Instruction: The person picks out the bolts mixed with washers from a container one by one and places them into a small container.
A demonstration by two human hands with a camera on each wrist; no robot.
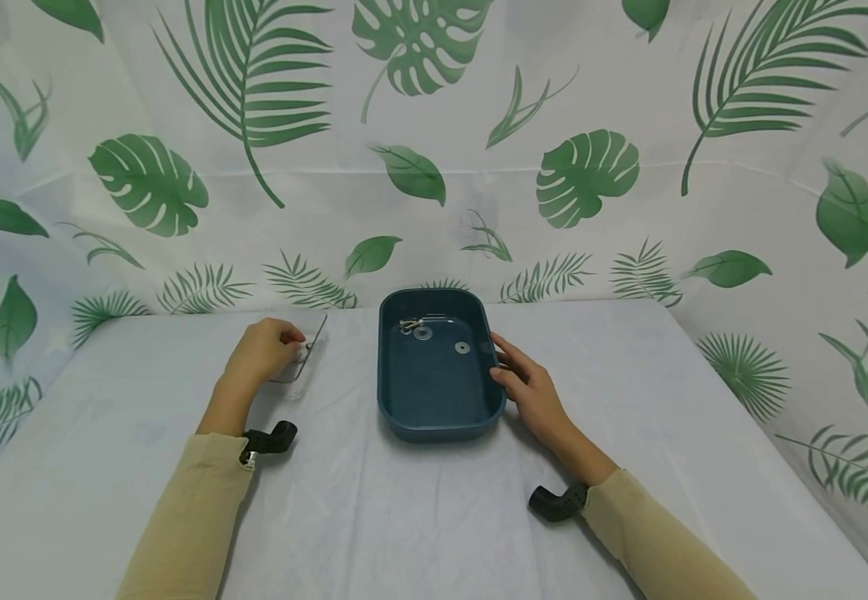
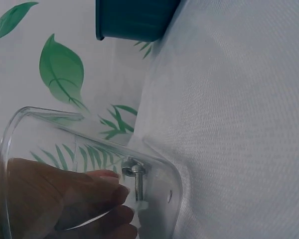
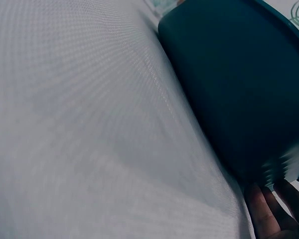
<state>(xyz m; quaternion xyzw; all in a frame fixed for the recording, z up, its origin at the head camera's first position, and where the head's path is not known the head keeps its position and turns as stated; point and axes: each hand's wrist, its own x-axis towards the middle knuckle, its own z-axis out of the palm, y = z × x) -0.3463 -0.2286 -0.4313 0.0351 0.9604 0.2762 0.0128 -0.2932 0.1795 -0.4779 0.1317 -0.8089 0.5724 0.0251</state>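
My left hand reaches into a clear plastic box on the left side of the table. Its thumb and fingers pinch at small silver bolts seen through the box wall; how firmly is hard to tell. A deep dark blue tray stands in the middle. Inside it, bolts and flat washers lie toward the far end. My right hand holds the tray's right side, thumb over the rim, fingers against the outer wall.
A white cloth covers the table. Behind it hangs a white curtain printed with green leaves. A black wrist-worn device sits on the left wrist, another black device on the right.
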